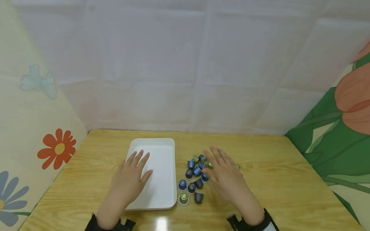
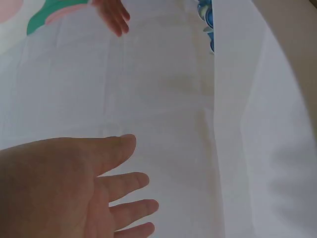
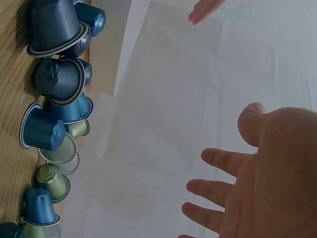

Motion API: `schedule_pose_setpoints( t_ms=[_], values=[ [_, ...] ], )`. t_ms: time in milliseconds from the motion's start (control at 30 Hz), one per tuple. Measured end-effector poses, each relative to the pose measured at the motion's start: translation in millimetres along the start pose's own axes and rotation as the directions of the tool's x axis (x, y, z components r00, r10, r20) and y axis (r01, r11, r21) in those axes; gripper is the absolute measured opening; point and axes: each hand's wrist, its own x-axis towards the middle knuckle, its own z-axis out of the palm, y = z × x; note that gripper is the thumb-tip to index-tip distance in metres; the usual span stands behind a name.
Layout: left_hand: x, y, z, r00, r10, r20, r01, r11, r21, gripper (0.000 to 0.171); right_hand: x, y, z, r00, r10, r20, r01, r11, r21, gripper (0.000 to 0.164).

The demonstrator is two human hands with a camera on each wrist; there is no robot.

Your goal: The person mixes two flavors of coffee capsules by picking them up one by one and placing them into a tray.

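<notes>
A pale, creased backdrop (image 1: 173,64) fills the upper part of the head view, rising behind a wooden table (image 1: 274,179) with yellowish grain. Printed cloths flank it: the right cloth (image 1: 318,157) bears large orange blooms and green leaves, the left cloth (image 1: 14,128) a butterfly, a red flower and a grey-blue one. On the table, left of centre, lies a white tray (image 1: 163,183), rectangular with rounded corners and a raised rim. The left hand (image 1: 130,181) hovers over the tray's left side, palm down, its fingers spread and the thumb well out, pinching nothing. The right hand (image 1: 226,176) hangs over the right part of the capsules, also palm down, its fingers straight and a little apart, thumb held away from them, likewise gripping nothing. Each wrist wears a black band, the left band (image 1: 111,226) and the right band (image 1: 257,223). Smallest are the capsules (image 1: 197,171), in blue, dark grey and green, clustered on the table between the hands, just right of the tray. Some stand on their wide rims, such as the green capsule (image 1: 183,198) at the near end, beside the tray's edge; others lie tipped. The right hand hides part of the cluster, so their full number cannot be told.
</notes>
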Motion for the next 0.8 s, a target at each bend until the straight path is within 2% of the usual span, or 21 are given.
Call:
schedule_pose_setpoints(
  t_ms=[100,167,200,233,267,300,367,400,433,467,667,800],
  values=[
    [0.6,-20.5,4.9,1.000,-0.029,-0.007,0.029,0.998,-0.054,0.060,1.7,0.3,-0.9,1.000,0.004,0.001,-0.004,1.000,0.018,0.059],
    [-0.3,-35.2,8.5,0.997,-0.077,0.021,0.079,0.989,-0.125,0.064,2.6,1.3,-1.2,1.000,0.014,0.001,-0.014,0.999,0.029,0.059],
    [-1.0,-42.2,10.2,0.994,-0.102,0.048,0.109,0.976,-0.190,0.066,2.9,2.0,-1.1,1.000,0.019,-0.001,-0.019,0.999,0.034,0.060],
    [-1.7,-48.4,12.0,0.989,-0.120,0.083,0.139,0.952,-0.274,0.069,3.2,2.8,-1.0,1.000,0.024,-0.004,-0.024,0.999,0.038,0.060],
    [-2.5,-53.8,14.3,0.982,-0.136,0.131,0.175,0.912,-0.371,0.071,3.4,3.7,-0.8,1.000,0.028,-0.005,-0.028,0.999,0.043,0.061],
    [-3.5,-58.2,16.3,0.973,-0.142,0.181,0.212,0.859,-0.467,0.074,3.6,4.8,-0.7,1.000,0.029,-0.006,-0.029,0.998,0.047,0.061],
    [-5.5,-64.1,20.3,0.953,-0.146,0.266,0.286,0.724,-0.628,0.077,4.4,7.2,-0.7,1.000,0.027,-0.011,-0.026,0.998,0.060,0.061],
    [-6.5,-66.1,22.3,0.942,-0.148,0.302,0.322,0.655,-0.683,0.078,5.1,8.8,-0.8,0.999,0.026,-0.021,-0.024,0.997,0.070,0.061],
    [-7.6,-67.4,24.4,0.933,-0.150,0.328,0.350,0.597,-0.722,0.078,5.6,11.0,-0.9,0.999,0.027,-0.032,-0.024,0.997,0.077,0.061],
    [-8.9,-68.4,26.3,0.924,-0.161,0.347,0.376,0.550,-0.746,0.079,6.0,13.4,-1.1,0.999,0.030,-0.046,-0.026,0.996,0.087,0.060],
    [-13.6,-71.8,39.2,0.886,-0.251,0.390,0.459,0.354,-0.815,0.076,3.1,35.7,-1.1,0.989,0.074,-0.131,-0.059,0.992,0.113,0.054],
    [-15.5,-73.9,47.1,0.880,-0.264,0.395,0.458,0.257,-0.851,0.072,-2.2,55.3,-2.7,0.981,0.074,-0.179,-0.058,0.994,0.093,0.049]
  ],
)
